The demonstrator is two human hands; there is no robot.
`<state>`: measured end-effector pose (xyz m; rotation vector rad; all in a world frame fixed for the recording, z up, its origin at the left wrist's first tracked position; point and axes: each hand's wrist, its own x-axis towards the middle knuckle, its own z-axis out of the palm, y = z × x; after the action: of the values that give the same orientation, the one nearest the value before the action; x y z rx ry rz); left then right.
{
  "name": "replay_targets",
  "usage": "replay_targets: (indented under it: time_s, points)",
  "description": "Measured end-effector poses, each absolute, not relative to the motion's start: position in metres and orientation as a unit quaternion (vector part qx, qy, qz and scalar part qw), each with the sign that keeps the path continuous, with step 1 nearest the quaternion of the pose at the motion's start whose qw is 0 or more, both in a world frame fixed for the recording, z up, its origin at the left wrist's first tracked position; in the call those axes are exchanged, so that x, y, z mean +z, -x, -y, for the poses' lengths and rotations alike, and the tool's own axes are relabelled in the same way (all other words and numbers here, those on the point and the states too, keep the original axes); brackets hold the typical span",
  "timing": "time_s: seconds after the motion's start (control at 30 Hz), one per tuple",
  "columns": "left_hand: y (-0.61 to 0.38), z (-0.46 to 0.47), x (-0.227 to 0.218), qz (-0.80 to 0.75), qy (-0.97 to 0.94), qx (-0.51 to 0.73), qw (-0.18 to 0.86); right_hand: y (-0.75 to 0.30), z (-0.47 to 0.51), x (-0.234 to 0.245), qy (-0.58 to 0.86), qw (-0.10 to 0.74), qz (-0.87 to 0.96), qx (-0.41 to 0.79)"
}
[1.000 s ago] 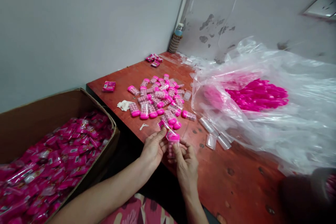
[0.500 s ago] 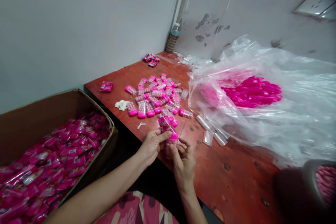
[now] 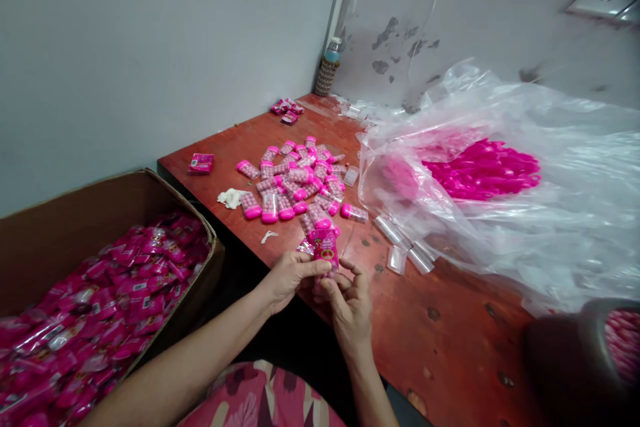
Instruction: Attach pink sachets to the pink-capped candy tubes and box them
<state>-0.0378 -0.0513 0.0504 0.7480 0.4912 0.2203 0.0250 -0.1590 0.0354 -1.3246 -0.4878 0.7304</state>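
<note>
Between my two hands, at the table's near edge, is a small candy container (image 3: 319, 289) with a pink printed sleeve (image 3: 325, 244) over its upper part. My left hand (image 3: 290, 278) pinches the sleeve with the thumb across its front. Lower down, my right hand (image 3: 350, 310) grips the container, thumb in front and fingers curled behind. The fingers hide much of the container. Just beyond lies a heap of clear, pink-capped containers (image 3: 301, 175) filled with pale pink candies. Another shiny pink wrapper (image 3: 305, 246) shows beside the sleeve.
A cardboard box (image 3: 213, 233) of pink wrapped packs stands at left. On the red table (image 3: 400, 320) are clear empty containers (image 3: 421, 258), a plastic bag (image 3: 565, 227) holding bright pink pieces, and a stack of sleeves (image 3: 201, 163). A dark tub (image 3: 560, 353) of pink candies is at right.
The printed sleeve has come down over the container's pink cap, which showed below it before. Both hands keep nearly the same place; the view has shifted slightly.
</note>
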Motion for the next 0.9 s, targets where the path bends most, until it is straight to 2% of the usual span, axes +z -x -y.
replay_targets:
  time_s: [0.1,0.23,0.3,0.37,0.5,0.63,0.9]
  points:
    - [0.038,0.052,0.049,-0.252,-0.335,0.137,0.897,-0.024,0.162,0.034,0.578,0.691,0.246,0.357]
    - [0.04,0.055,0.047,-0.24,-0.34,0.107,0.903,-0.028,0.164,0.03,0.589,0.69,0.248,0.338]
    - [0.041,0.056,0.047,-0.242,-0.343,0.112,0.901,-0.034,0.165,0.032,0.618,0.66,0.278,0.324]
    - [0.042,0.057,0.046,-0.253,-0.359,0.125,0.89,-0.043,0.166,0.039,0.684,0.598,0.334,0.25]
    - [0.044,0.059,0.045,-0.26,-0.4,0.113,0.872,-0.06,0.157,0.064,0.746,0.418,0.518,-0.007]
    - [0.044,0.062,0.048,-0.257,-0.366,0.107,0.888,-0.06,0.137,0.074,0.696,0.274,0.662,-0.043]
    - [0.051,0.068,0.046,-0.273,-0.286,0.088,0.914,-0.049,0.129,0.055,0.713,0.282,0.64,-0.044]
